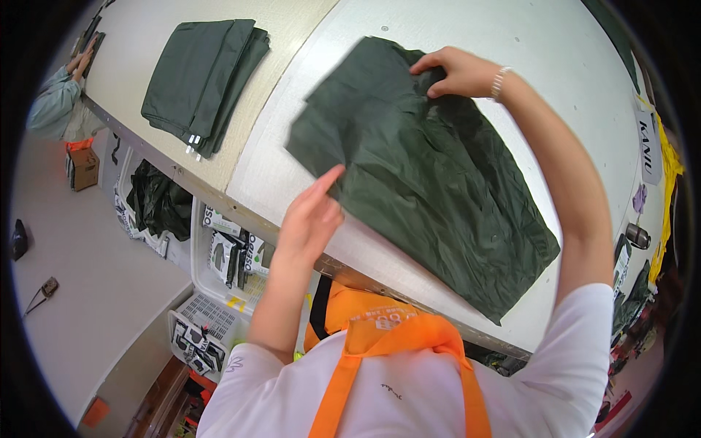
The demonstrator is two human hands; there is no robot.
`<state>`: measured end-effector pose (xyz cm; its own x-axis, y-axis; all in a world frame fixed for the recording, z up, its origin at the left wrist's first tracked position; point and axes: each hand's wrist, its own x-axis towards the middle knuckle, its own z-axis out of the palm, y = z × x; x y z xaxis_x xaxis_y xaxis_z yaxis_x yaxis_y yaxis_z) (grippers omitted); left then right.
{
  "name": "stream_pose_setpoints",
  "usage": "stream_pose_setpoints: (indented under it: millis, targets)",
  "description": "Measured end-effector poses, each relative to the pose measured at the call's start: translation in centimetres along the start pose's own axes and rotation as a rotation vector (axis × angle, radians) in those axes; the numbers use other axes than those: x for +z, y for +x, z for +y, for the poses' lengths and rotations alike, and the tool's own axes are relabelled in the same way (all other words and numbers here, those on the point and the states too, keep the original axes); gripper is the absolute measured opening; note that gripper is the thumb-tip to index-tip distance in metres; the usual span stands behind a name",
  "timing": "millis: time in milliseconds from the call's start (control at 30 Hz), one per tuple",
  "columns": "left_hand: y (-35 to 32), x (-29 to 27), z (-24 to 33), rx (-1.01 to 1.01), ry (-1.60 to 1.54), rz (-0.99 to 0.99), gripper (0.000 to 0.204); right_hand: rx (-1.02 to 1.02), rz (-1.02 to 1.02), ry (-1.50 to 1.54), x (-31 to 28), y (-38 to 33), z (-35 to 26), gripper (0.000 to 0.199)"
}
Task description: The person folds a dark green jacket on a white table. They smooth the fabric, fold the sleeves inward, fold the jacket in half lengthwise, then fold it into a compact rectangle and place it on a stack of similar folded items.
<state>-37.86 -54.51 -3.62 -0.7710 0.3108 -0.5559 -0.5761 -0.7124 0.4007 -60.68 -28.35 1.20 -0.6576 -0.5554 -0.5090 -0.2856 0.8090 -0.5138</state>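
A dark green garment [431, 182] of thin, creased fabric lies spread slantwise on the white table in front of me. At its far edge my right hand [456, 73] grips the cloth between thumb and fingers. By the near left edge is my left hand [314, 215], its index finger stretched out and its tip at the fabric. The other left fingers are loosely bent, and no cloth shows in them. The garment's left end is slightly blurred.
A stack of folded dark green garments [197, 80] sits on the table [307, 80] to the left. Below the edge are a white crate [197, 255] of packaged items and a basket [175, 332]. Another person's hand [82, 62] shows far left. A metal cup [637, 236] stands far right.
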Motion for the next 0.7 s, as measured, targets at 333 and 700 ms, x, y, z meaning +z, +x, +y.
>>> stream_pose_setpoints:
  millis: [333, 700]
  targets:
    - [-8.2, 0.7, -1.5, -0.365, -0.231, -0.036, 0.065, -0.052, -0.034, 0.267, -2.1, -6.4, -2.9, 0.047]
    - [-0.8, -1.3, -9.3, 0.113, 0.372, 0.382, 0.033, 0.27, -0.116, 0.452, 3.2, -2.7, 6.5, 0.05]
